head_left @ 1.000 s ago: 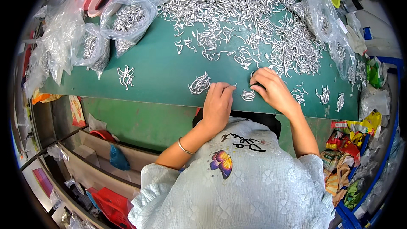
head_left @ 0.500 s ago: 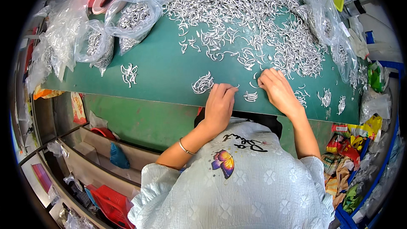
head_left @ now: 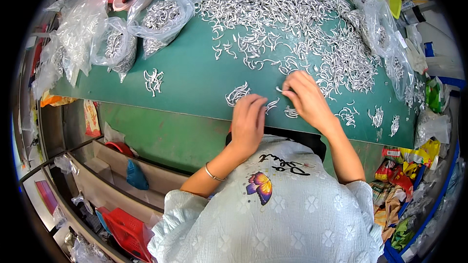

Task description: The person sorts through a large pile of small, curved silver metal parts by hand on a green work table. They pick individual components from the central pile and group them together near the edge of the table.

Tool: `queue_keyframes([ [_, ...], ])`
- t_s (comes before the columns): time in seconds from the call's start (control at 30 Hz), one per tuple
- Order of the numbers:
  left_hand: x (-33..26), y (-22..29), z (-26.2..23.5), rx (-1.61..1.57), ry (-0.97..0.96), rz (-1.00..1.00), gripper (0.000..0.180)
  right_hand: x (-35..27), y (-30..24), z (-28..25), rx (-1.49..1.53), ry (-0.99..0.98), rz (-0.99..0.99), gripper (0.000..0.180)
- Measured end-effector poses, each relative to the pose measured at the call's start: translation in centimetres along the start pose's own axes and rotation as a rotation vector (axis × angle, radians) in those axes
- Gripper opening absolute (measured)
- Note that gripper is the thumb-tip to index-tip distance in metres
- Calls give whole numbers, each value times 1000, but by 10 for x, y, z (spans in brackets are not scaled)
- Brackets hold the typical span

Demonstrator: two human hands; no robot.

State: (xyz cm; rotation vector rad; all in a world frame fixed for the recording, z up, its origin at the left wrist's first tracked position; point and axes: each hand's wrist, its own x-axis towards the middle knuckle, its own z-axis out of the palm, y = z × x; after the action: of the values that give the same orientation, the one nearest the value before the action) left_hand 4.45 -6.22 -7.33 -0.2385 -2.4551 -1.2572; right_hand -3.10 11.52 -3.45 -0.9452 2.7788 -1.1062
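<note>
A small curved silver metal piece (head_left: 279, 89) sticks out from the pinched thumb and fingertips of my right hand (head_left: 309, 101), just above the tabletop. My left hand (head_left: 247, 122) lies at the table's front edge with its fingers bent together; whatever is in them is hidden. By its fingertips are a few loose curved pieces (head_left: 271, 106). A larger cluster of pieces (head_left: 238, 93) lies just beyond the left hand. Another little group (head_left: 291, 112) sits partly under the right hand.
A wide heap of curved pieces (head_left: 278, 5) covers the far side of the green table (head_left: 190, 78). Open plastic bags of pieces (head_left: 161, 17) stand at the far left, more bags (head_left: 382, 31) at the right. Small groups (head_left: 153, 82) lie along the front. Below left are wooden compartments (head_left: 112, 185).
My right hand has moved left toward the left hand, and a curved piece now shows in its fingertips. Some loose pieces now show beside my left fingertips. The view has shifted slightly.
</note>
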Motion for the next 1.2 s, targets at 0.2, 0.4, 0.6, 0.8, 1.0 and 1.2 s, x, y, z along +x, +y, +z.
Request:
queue_keyframes([
  [0.2,3,-17,-21,129,55,-51,34,22,2,39,101,-125,-220,13],
  [0.4,11,-26,-22,200,-215,32,27,8,5,0,100,-188,-44,17],
  [0.6,20,-43,-22,140,-55,-17,17,16,21,-5,-213,139,41,30],
  [0.8,30,-41,-25,249,-27,-25,18,36,45,4,-269,-16,45,17],
  [1.0,29,-45,-27,249,-123,34,17,50,35,12,-198,76,-4,16],
  [1.2,29,-61,-32,179,-36,23,15,57,41,21,-220,12,116,12],
])
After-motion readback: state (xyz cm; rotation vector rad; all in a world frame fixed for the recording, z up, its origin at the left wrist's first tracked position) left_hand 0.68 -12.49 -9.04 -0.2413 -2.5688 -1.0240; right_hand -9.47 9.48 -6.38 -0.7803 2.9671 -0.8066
